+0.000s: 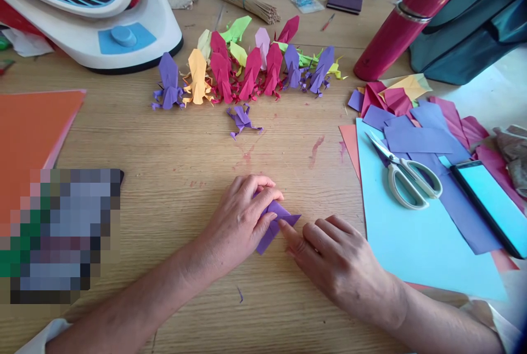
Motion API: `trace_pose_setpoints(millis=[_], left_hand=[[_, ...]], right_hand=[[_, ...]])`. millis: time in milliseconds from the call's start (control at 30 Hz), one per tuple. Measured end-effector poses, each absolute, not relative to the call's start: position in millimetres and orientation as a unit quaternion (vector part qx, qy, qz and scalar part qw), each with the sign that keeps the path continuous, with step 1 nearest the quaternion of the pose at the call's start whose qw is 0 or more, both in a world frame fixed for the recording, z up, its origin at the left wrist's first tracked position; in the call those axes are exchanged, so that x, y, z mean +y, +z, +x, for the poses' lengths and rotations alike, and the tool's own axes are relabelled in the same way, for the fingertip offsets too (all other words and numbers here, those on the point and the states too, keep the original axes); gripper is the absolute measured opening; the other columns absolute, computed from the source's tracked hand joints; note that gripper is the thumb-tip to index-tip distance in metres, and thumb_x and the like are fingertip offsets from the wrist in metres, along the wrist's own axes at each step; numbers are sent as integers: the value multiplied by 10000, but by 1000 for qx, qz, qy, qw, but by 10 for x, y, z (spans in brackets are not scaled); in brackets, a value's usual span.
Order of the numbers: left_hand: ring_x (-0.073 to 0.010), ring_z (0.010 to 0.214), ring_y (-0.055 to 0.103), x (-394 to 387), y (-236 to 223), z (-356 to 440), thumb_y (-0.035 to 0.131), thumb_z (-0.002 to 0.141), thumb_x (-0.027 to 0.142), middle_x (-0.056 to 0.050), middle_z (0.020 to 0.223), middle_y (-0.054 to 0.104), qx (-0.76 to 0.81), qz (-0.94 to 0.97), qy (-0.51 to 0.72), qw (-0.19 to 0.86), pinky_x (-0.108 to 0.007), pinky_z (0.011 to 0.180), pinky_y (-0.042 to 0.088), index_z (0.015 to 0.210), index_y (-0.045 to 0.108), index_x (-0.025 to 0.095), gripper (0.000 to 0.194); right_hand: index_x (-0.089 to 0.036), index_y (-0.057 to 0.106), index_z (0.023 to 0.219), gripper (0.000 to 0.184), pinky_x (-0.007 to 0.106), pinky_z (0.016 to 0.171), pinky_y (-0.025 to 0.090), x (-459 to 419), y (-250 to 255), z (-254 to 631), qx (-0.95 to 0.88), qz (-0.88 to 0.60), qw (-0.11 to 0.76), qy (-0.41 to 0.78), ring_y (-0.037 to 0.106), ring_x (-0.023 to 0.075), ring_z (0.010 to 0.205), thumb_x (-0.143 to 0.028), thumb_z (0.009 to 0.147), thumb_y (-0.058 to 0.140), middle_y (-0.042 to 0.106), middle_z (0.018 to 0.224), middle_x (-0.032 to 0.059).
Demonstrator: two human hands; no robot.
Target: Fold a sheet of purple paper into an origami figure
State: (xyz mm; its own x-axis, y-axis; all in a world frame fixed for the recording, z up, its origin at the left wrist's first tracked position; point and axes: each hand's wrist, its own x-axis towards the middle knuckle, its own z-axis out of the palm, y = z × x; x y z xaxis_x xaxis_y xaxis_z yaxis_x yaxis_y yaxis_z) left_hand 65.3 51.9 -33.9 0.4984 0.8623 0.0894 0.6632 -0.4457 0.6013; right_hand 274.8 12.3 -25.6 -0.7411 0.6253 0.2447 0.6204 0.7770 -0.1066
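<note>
A small piece of folded purple paper (pixel 267 237) lies on the wooden table in front of me, with a pointed flap sticking out to the right. My left hand (pixel 247 211) is closed over its upper left part, with the fingertips and thumb pressing it down and hiding some of it. On the right, my right hand (pixel 335 260) has its index fingertip on the flap while the other fingers are curled; its thumb is hidden. A purple folded paper figure (pixel 242 119) with thin bent limbs rests beyond my hands. Behind it stand several similar paper figures (pixel 251 74) in mixed colours.
Scissors (pixel 405 173) and a phone (pixel 489 206) lie right, over blue paper (pixel 411 249) and purple scraps (pixel 424 140). A red flask (pixel 403 27) stands behind them. Orange sheets (pixel 33 134) and a blurred-out device (pixel 69 233) are left, below a fan (pixel 123 41).
</note>
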Motion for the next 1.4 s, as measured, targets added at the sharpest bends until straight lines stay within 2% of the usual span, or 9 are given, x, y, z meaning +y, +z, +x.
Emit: trace_pose_setpoints(millis=[333,467,667,767,867,1000,1100,1200,1400], left_hand=[[-235,1155,500,536,-346,639,555,849,38,-59,1206,540,459,828,194,259,-408,1008,428,1103,595,227,319],[-231,1156,491,535,-340,636,542,853,42,-60,1207,535,456,829,194,258,-410,1015,417,1107,589,219,313],[-238,1150,487,531,-348,631,522,880,70,-69,1221,526,453,833,190,254,-426,1009,421,1124,580,226,295],[-239,1165,481,524,-353,624,527,873,60,-66,1230,523,453,835,186,252,-423,1015,419,1135,577,237,320],[-240,1172,481,515,-353,613,535,871,62,-69,1230,526,448,836,193,250,-415,1014,420,1137,579,237,321],[-232,1139,501,511,-347,593,500,928,112,-77,1196,550,435,837,211,255,-409,1000,424,1103,599,221,229],[-231,1120,507,511,-344,581,498,949,151,-82,1179,558,428,839,215,257,-402,985,428,1105,606,211,199],[-236,1119,497,505,-342,581,573,922,190,-80,1176,553,424,843,213,254,-398,981,427,1115,611,205,198],[-244,1100,481,478,-322,595,612,905,218,-69,1163,566,433,842,208,247,-410,960,433,1059,639,222,156]], right_hand=[[-69,654,1119,230,324,542,315,122,-336,2731,-918,-354,158,88,518,138,569,-104,964,487,595,668,0],[-58,662,1087,207,325,542,299,89,-328,2750,-919,-354,164,52,505,136,557,-103,966,500,577,632,-2],[-25,627,1168,259,343,536,273,2,-338,2728,-927,-350,131,-21,465,153,551,-87,952,499,559,638,6],[-71,669,1012,181,340,535,267,29,-309,2726,-928,-344,144,-12,435,148,541,-84,946,500,539,627,0],[-142,646,843,205,326,547,276,113,-269,2748,-910,-370,187,24,411,141,538,-120,964,482,506,616,-11],[-162,619,1026,143,310,621,352,221,-278,2797,-873,-440,196,79,512,164,661,-194,971,490,575,762,19],[-168,586,1113,198,321,695,403,260,-332,2811,-854,-473,177,127,561,190,764,-262,939,575,603,875,44],[-182,591,1096,225,336,738,419,278,-374,2798,-842,-489,168,156,577,203,806,-263,894,649,606,915,47],[-202,610,988,112,320,728,414,302,-394,2771,-839,-484,193,159,584,183,788,-225,885,647,601,896,32]])
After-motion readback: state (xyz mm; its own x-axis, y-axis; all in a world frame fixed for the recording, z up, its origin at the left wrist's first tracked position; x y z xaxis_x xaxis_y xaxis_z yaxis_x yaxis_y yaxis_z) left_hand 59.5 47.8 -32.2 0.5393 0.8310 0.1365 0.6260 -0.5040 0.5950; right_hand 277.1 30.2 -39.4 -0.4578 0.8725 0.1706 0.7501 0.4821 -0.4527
